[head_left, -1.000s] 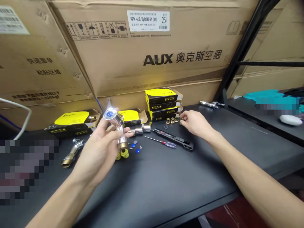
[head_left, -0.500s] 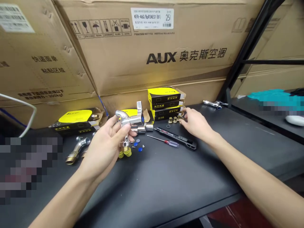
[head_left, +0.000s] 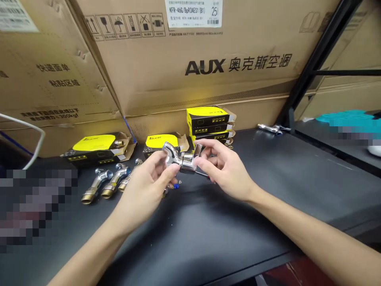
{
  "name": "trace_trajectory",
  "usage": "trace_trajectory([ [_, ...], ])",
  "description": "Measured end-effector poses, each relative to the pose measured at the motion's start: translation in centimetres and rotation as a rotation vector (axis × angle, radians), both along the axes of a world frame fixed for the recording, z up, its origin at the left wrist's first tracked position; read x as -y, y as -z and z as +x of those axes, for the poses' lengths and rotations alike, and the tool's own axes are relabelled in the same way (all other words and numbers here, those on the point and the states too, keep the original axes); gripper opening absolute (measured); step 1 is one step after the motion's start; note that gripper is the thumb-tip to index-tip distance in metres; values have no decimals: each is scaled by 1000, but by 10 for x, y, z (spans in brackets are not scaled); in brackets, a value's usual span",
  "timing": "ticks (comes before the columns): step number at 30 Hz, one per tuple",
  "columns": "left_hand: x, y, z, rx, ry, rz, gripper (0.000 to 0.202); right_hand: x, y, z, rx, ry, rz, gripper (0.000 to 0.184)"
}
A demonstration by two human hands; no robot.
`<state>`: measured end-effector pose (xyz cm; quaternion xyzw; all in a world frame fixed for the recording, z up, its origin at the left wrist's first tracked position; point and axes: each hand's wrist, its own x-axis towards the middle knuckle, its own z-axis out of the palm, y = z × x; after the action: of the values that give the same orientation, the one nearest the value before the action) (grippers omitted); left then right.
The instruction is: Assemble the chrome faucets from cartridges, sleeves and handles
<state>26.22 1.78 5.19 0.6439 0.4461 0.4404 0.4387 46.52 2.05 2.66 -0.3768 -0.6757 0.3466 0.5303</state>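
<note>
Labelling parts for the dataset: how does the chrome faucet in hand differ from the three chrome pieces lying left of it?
The faucet is off the table, held by the left hand and right hand; the three pieces lie untouched on it. The three pieces show brass threaded ends; no brass shows on the faucet. Both are bent, shiny chrome.

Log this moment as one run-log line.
left hand: holds chrome faucet | right hand: grips its other end | table: three brass-threaded spouts, yellow boxes
</note>
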Motion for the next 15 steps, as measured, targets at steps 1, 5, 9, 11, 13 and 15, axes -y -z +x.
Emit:
trace_trajectory([
  [1, 0, 0, 1, 10, -9, 1, 27, 2, 0, -1, -30, -9, -8, 38],
  [5, -2, 2, 0, 43, -117, 32, 24, 10, 1, -4, -80, -106, -2, 36],
  [9, -7, 7, -4, 80, -217, 101, 25, 14, 2, -7, 26, -197, 25, 36],
  [11, -8, 7, -3, 104, -236, 101, 26, 14, 4, -8, 72, -192, 39, 38],
  [13, -6, 2, -1, 167, -230, 53, 23, 14, 9, -11, 182, -220, 113, 31],
  [15, -3, -7, 0, 279, -224, 10, 17, 13, 16, -16, 366, -312, 243, 25],
])
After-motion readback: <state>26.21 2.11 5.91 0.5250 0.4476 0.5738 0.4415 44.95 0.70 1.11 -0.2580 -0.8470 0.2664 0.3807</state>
